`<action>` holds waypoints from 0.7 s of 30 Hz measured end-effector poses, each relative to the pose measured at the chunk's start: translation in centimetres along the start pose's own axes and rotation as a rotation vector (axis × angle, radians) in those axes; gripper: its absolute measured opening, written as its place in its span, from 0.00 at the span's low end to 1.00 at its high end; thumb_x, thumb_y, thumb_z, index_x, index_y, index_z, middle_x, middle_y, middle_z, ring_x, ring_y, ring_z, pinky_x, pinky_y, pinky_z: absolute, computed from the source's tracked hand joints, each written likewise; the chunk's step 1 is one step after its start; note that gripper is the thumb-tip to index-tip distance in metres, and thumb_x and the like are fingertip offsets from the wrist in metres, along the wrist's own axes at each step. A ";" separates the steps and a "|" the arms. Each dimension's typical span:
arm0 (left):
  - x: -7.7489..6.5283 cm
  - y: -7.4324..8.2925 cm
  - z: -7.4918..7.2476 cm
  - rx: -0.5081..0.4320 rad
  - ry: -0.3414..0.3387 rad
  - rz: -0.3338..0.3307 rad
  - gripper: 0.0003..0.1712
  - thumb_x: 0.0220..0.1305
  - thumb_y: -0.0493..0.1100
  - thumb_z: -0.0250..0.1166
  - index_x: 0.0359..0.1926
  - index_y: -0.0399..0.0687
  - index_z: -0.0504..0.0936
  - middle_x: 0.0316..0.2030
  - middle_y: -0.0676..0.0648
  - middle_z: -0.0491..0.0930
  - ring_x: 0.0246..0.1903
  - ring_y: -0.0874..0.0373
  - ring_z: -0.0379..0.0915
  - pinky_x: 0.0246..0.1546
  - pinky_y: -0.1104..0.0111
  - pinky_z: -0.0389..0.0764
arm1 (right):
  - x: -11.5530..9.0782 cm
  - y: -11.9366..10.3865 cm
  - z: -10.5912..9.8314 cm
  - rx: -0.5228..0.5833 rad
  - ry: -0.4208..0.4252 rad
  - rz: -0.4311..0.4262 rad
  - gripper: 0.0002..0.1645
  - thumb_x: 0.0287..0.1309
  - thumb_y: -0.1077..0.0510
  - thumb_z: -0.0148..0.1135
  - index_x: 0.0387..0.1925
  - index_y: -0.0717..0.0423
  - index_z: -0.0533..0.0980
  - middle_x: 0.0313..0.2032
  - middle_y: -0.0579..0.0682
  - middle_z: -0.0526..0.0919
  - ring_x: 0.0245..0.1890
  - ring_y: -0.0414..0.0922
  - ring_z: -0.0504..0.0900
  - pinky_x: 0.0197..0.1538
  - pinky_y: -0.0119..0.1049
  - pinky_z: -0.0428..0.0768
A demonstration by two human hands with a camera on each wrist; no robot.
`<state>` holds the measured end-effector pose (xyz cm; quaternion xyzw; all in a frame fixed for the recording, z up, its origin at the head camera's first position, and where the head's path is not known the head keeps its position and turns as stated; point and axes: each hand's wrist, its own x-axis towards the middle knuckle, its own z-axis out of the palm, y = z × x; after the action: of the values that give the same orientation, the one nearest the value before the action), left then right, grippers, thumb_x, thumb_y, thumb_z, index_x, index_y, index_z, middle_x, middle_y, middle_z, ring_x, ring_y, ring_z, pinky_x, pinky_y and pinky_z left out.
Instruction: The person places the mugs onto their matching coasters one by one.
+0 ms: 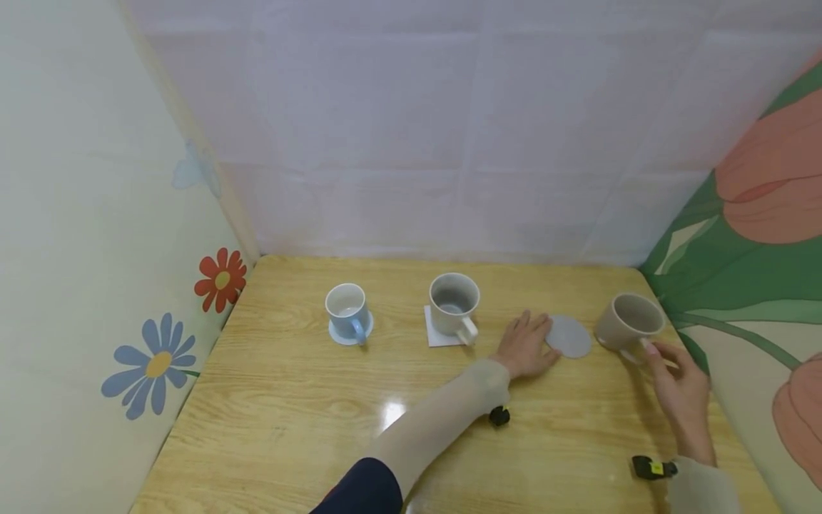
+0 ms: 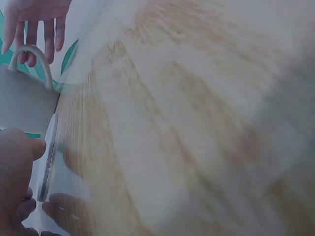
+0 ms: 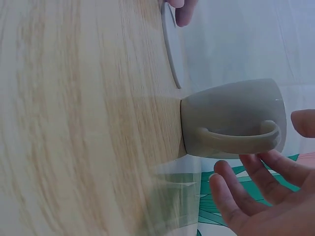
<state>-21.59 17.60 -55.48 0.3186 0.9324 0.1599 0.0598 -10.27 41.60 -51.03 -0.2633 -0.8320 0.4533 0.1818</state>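
Observation:
A round grey coaster (image 1: 569, 337) lies on the wooden table with my left hand (image 1: 528, 348) at its left edge. That hand's thumb and fingers are spread and touch the rim; the left wrist view shows them beside the coaster (image 2: 47, 157). To its right stands an upright beige mug (image 1: 626, 320), off the coaster. My right hand (image 1: 682, 385) is by the mug's handle. In the right wrist view, the fingers of the right hand (image 3: 268, 194) reach beside the mug (image 3: 231, 118) with the thumb apart, not wrapped round the handle.
A small blue-and-white cup (image 1: 347, 314) stands on a round pale coaster (image 1: 339, 340) at the left. Near the middle a larger white mug (image 1: 453, 305) sits on a square white coaster (image 1: 443, 341). A white cloth hangs behind the table (image 1: 308, 414); flowered panels flank it.

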 end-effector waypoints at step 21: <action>0.4 0.3 0.2 0.135 -0.008 -0.039 0.41 0.80 0.70 0.49 0.85 0.63 0.57 0.84 0.62 0.55 0.85 0.55 0.47 0.85 0.62 0.51 | 0.8 0.8 0.0 0.569 -0.380 -0.034 0.17 0.82 0.53 0.56 0.45 0.57 0.87 0.40 0.38 0.92 0.41 0.32 0.92 0.44 0.26 0.89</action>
<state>-21.70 18.06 -55.56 0.3041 0.9469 0.0942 0.0451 -10.71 42.43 -51.65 -0.0987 -0.6956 0.7049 0.0971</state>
